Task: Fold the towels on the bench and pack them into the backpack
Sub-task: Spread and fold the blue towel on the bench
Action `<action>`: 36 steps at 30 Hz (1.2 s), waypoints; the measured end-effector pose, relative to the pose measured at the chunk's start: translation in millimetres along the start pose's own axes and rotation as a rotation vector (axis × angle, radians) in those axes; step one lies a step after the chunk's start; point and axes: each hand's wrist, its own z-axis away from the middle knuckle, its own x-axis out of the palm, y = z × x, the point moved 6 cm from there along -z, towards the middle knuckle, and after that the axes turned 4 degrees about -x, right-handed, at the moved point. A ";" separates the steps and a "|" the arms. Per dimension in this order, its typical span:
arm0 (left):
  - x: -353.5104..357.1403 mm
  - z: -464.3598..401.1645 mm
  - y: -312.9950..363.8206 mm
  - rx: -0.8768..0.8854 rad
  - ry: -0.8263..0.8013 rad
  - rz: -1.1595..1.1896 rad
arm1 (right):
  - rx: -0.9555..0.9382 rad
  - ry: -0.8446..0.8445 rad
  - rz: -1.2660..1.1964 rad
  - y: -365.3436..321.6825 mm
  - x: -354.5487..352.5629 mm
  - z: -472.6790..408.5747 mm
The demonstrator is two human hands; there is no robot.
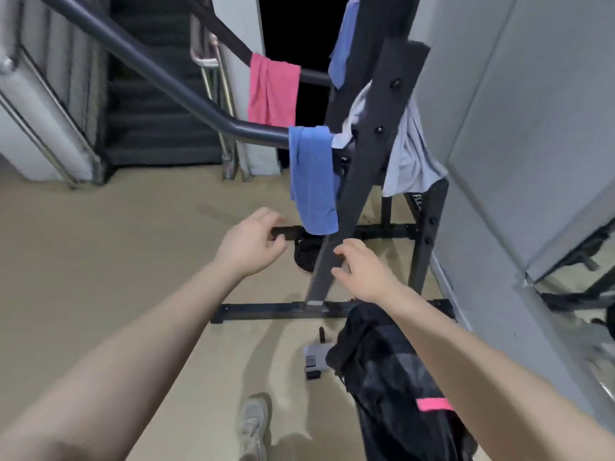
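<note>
Both of my arms reach forward. My left hand (pixel 251 241) is released, fingers loosely curled and holding nothing; my right hand (pixel 361 272) is likewise released, fingers bent and apart, grasping nothing. Just beyond and between the two hands hangs a blue towel (pixel 312 181), draped over the curved dark bar (pixel 186 98) of the black frame (pixel 366 154); its lower edge is near my left fingertips but not touching them. Farther beyond it, a pink towel (pixel 273 91) hangs over another bar. Up and to the right of my right hand, a grey towel (pixel 407 154) is bunched on the frame, and a second blue towel (pixel 342 48) hangs higher still. The black backpack (pixel 389 371) lies on the floor (pixel 100 261) below my right forearm, with a pink stripe on it. A shoe (pixel 254 425) shows nearest me.
</note>
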 end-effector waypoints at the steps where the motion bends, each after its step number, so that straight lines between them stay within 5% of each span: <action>1: -9.8 -14.5 -8.9 0.006 0.017 -0.031 | -0.012 0.019 0.005 -9.9 -3.8 -17.7; 5: -34.6 -89.3 -45.2 0.052 0.061 -0.162 | -0.011 0.079 0.060 -34.0 -25.8 -92.0; 12: -56.0 -219.1 -68.8 0.505 0.214 -0.479 | 0.143 0.367 0.008 -47.8 -77.8 -214.4; 21: -16.6 -294.0 -88.8 0.520 0.160 -0.771 | 0.336 0.459 0.306 -35.4 -94.7 -300.5; 26: -17.1 -298.4 -92.4 0.521 0.235 -0.744 | 0.204 0.602 0.439 -38.1 -97.4 -312.4; 30: -12.0 -296.8 -96.5 0.533 0.306 -0.689 | 0.117 0.503 0.171 -20.1 -84.0 -303.8; 36: -23.8 -291.3 -97.4 0.432 0.268 -0.435 | 0.248 0.450 -0.395 -17.2 -63.4 -238.5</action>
